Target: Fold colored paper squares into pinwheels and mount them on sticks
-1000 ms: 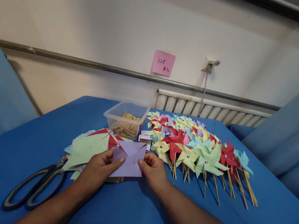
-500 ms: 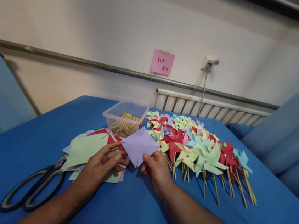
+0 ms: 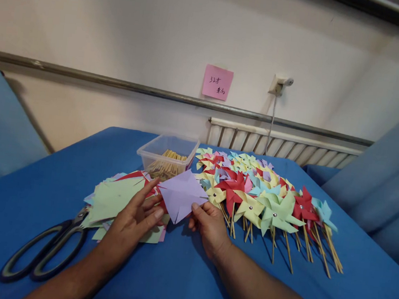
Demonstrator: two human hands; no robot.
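Note:
A purple paper square [image 3: 182,196], slit in from its corners, is held up over the blue table. My right hand [image 3: 209,226] pinches its lower right edge between thumb and fingers. Just left of the paper is my left hand [image 3: 138,217], its fingers apart; whether a fingertip touches the paper's left side I cannot tell. Beneath and beyond that hand lies a loose stack of coloured paper squares [image 3: 115,200], pale green on top. Large dark-handled scissors [image 3: 50,248] rest left of the stack, their blades hidden under the paper.
Behind the purple square stands a clear plastic box [image 3: 149,153] with many wooden sticks [image 3: 169,163]. Rows of finished paper pinwheels [image 3: 274,214] on sticks cover the right side of the blue tablecloth [image 3: 178,280]. A radiator [image 3: 243,137] is against the wall.
The purple square has tilted and shifted slightly left in my right hand. My left hand's fingers have spread and lifted at its left corner.

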